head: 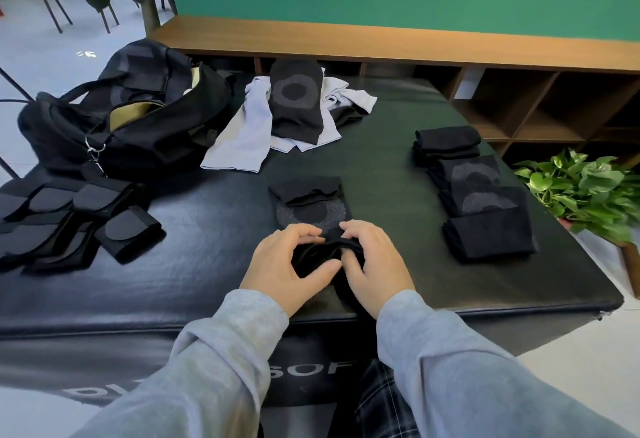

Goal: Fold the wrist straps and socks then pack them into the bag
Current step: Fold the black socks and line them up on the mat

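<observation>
Both hands sit near the front edge of the black mat [398,264]. The left hand [289,264] and the right hand [372,266] curl their fingers round one black sock [322,255], bunched up between them. Just behind it lies another sock, part folded [308,200]. Folded socks [478,191] line up on the right. Wrist straps [69,219] lie on the left, below the open bag [128,115]. Behind, more socks [287,115] make a loose pile. A plant [585,191] stands off the mat, right.
</observation>
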The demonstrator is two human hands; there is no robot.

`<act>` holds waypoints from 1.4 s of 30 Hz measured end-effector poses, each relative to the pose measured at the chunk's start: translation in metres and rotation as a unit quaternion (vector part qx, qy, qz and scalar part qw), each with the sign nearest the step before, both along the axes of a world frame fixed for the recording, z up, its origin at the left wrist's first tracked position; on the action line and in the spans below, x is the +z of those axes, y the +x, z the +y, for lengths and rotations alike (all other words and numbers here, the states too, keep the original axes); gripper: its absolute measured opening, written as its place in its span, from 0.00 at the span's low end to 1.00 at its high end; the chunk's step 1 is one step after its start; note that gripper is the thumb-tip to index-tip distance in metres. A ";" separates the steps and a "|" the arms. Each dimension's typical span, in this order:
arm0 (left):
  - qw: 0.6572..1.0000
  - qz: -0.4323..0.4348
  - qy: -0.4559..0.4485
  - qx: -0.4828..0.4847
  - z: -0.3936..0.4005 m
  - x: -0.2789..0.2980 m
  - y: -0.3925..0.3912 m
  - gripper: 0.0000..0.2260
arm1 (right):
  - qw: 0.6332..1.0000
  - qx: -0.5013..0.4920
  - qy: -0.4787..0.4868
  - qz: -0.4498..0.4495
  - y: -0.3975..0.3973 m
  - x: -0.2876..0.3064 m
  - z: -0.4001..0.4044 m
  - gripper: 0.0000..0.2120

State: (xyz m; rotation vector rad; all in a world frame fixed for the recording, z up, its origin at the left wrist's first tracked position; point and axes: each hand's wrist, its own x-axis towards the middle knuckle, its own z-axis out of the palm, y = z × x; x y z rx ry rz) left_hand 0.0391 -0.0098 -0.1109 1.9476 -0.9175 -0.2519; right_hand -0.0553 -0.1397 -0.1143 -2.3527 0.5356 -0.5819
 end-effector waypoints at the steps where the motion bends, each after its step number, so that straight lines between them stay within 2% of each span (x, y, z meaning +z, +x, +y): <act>1: 1.000 -0.018 0.015 -0.004 0.000 0.000 -0.001 0.18 | 1.000 -0.007 0.021 0.015 -0.001 0.003 0.001 0.09; 4: 0.999 -0.021 0.022 0.017 -0.001 0.001 -0.003 0.20 | 0.997 -0.029 0.062 0.040 -0.001 0.007 0.001 0.08; 7: 0.997 0.015 -0.005 0.072 -0.001 0.001 -0.002 0.15 | 0.995 -0.060 0.069 0.032 -0.001 0.008 0.001 0.03; 9: 0.993 0.044 -0.018 0.111 -0.002 0.001 0.000 0.09 | 0.994 -0.073 0.078 0.038 0.000 0.008 -0.001 0.07; 11: 0.990 0.055 -0.011 0.133 -0.003 0.003 0.000 0.08 | 0.992 -0.084 0.076 0.046 0.001 0.007 -0.002 0.11; 14: 0.985 0.042 0.009 0.166 -0.005 0.003 0.000 0.11 | 0.989 -0.113 0.079 0.050 0.003 0.003 -0.004 0.12; 21: 0.972 -0.007 0.020 0.236 -0.010 -0.004 0.005 0.12 | 0.980 -0.162 0.069 0.088 0.010 -0.002 -0.009 0.06; 26: 0.971 -0.074 0.058 0.220 -0.011 -0.006 0.007 0.06 | 0.983 -0.163 0.016 0.086 0.013 -0.002 -0.009 0.06; 31: 0.973 -0.152 0.091 0.145 -0.009 -0.011 0.007 0.20 | 0.986 -0.154 -0.037 0.055 0.011 -0.003 -0.005 0.14; 34: 0.972 -0.165 0.115 0.118 -0.009 -0.008 0.006 0.18 | 0.993 -0.098 -0.067 0.023 0.008 -0.002 -0.001 0.16; 36: 0.972 -0.172 0.114 0.116 -0.011 -0.008 0.005 0.14 | 0.993 -0.057 -0.090 0.059 0.006 0.002 0.002 0.21; 39: 0.965 -0.200 0.146 0.087 -0.011 -0.010 0.003 0.17 | 0.986 -0.032 -0.111 0.123 0.007 0.003 0.000 0.22; 42: 0.961 -0.203 0.177 0.069 -0.010 -0.009 0.004 0.18 | 0.987 -0.047 -0.088 0.129 0.009 0.004 0.000 0.22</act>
